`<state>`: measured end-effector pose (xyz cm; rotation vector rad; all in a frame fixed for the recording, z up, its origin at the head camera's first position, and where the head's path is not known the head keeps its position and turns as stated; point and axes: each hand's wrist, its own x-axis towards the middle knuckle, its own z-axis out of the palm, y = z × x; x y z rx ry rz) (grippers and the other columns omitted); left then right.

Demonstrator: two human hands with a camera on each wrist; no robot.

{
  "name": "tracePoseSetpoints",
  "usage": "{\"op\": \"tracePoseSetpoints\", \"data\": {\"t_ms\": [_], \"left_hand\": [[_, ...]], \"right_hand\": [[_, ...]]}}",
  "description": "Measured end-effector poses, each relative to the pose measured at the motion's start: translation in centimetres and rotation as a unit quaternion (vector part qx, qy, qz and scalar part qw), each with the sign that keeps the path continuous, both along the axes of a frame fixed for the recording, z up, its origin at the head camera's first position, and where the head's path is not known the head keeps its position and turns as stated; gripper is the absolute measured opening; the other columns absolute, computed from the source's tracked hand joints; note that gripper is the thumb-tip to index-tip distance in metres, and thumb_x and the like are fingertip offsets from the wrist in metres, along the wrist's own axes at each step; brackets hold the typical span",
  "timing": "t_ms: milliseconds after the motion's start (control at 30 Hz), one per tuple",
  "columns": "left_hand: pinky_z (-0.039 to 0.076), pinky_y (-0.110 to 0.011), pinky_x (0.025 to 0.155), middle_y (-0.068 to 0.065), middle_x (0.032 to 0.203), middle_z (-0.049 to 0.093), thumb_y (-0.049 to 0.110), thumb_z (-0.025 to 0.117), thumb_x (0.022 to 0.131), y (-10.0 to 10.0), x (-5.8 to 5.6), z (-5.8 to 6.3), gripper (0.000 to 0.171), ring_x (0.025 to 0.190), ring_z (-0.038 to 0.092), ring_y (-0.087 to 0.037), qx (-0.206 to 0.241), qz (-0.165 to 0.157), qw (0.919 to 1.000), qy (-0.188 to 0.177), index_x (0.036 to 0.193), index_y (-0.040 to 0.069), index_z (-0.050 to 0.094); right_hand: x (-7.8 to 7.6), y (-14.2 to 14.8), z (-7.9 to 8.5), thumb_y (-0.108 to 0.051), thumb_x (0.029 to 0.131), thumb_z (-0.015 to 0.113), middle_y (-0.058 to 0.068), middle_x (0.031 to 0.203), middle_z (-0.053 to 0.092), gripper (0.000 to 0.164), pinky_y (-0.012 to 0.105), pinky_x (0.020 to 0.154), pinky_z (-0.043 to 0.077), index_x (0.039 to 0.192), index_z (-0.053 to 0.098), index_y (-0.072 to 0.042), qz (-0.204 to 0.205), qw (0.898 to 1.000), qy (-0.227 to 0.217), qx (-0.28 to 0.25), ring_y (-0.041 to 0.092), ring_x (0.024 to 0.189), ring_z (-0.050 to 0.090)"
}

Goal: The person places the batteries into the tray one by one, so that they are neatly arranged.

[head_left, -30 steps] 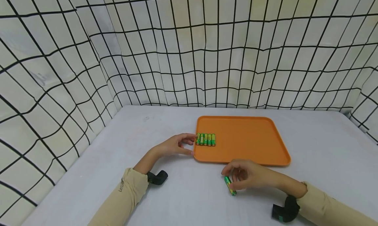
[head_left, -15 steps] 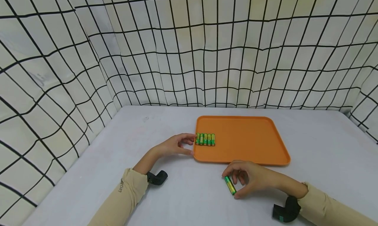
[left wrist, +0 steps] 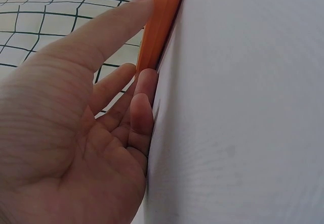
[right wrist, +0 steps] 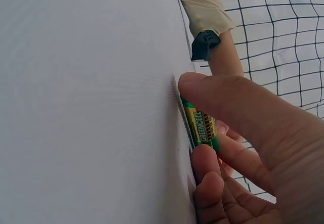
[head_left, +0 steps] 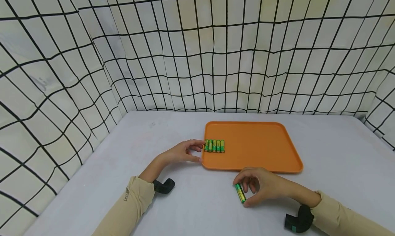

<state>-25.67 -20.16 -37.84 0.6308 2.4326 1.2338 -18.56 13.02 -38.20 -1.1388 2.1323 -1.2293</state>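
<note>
Just in front of the orange tray [head_left: 253, 147], my right hand [head_left: 262, 184] pinches a green and yellow battery [head_left: 240, 193] at its two ends, between thumb and finger. The right wrist view shows the lettered side of this battery [right wrist: 201, 125] close against the white cloth. My left hand [head_left: 182, 151] is at the tray's left edge, its thumb tip and fingertips touching the rim [left wrist: 161, 24]; its fingers are loosely bent and hold nothing. Several matching batteries [head_left: 214, 146] lie side by side in a row inside the tray, close to its left rim.
White cloth [head_left: 191, 201] covers the table. A white wall with a black grid [head_left: 228, 58] encloses the back and sides. Black wrist devices [head_left: 165, 185] sit below both sleeves. In the right wrist view the left sleeve [right wrist: 205, 6] appears behind the right hand.
My right thumb has shifted from the battery's side to its near end, so more of the battery shows. The left hand, the tray and the battery row stay in place.
</note>
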Motion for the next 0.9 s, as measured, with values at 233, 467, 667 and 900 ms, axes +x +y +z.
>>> {"op": "tracePoseSetpoints", "data": {"t_ms": [233,467,667,900], "left_hand": [[0.041,-0.029,0.088,-0.005,0.134,0.056,0.021,0.078,0.084,-0.11,0.05,0.16,0.066,0.118,0.052,-0.02,0.008,0.002,1.0,-0.006,0.143,0.012,0.049],[0.041,-0.029,0.088,-0.004,0.133,0.056,0.019,0.079,0.084,-0.14,0.04,0.14,0.066,0.118,0.052,-0.019,0.01,0.001,0.9999,-0.004,0.143,0.012,0.049],[0.041,-0.03,0.087,-0.008,0.134,0.056,0.018,0.077,0.085,-0.12,0.09,0.06,0.065,0.118,0.052,-0.021,0.018,-0.007,0.9998,-0.002,0.143,0.008,0.048],[0.041,-0.03,0.088,-0.009,0.135,0.056,0.018,0.077,0.085,-0.18,0.1,-0.03,0.065,0.119,0.052,-0.022,0.015,-0.006,0.9999,0.001,0.143,0.008,0.048]], "right_hand": [[0.0,-0.12,0.16,-0.023,0.077,0.084,0.002,0.087,0.062,0.047,0.021,0.06,0.047,0.116,0.064,-0.007,-0.002,1.0,0.003,-0.002,0.007,0.068,0.053],[-0.27,-0.23,0.28,-0.023,0.077,0.084,0.006,0.086,0.063,0.048,0.023,0.06,0.049,0.117,0.063,-0.004,0.002,1.0,0.005,-0.015,0.007,0.069,0.055],[-0.5,-0.37,0.41,-0.019,0.077,0.084,0.009,0.086,0.063,0.049,0.022,0.061,0.049,0.118,0.063,-0.002,-0.007,1.0,-0.009,-0.018,0.011,0.07,0.057],[-0.72,-0.63,0.51,-0.016,0.078,0.083,0.01,0.084,0.063,0.049,0.021,0.062,0.049,0.119,0.061,0.001,-0.017,0.999,-0.004,-0.034,0.016,0.071,0.058]]}}
